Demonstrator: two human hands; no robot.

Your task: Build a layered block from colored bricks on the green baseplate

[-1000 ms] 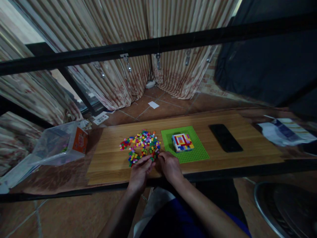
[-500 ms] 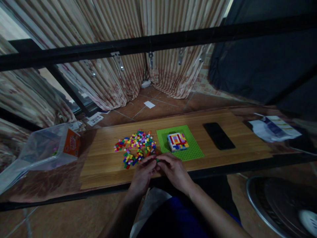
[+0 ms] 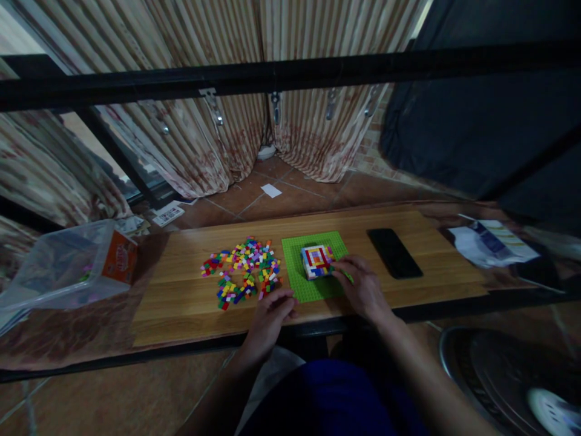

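A heap of small coloured bricks [image 3: 242, 269] lies on the wooden board [image 3: 181, 303]. To its right is a green baseplate [image 3: 299, 287] carrying a square multicoloured brick block [image 3: 316, 261]. My right hand [image 3: 361, 287] rests on the baseplate's right side, its fingertips pinched against the block's right edge; what they hold, if anything, is too small to see. My left hand [image 3: 271, 315] lies at the board's near edge, just below the heap, fingers loosely curled and nothing visible in them.
A black phone [image 3: 394, 252] lies right of the baseplate. A clear plastic box with an orange label [image 3: 68, 263] stands at the far left. Papers [image 3: 492, 242] sit at the right end. A black rail [image 3: 290, 72] crosses above. A round fan [image 3: 508, 387] is at lower right.
My hands were together at the heap's near right edge. My right hand has since moved right onto the baseplate, up to the block. My left hand stayed near the board's edge.
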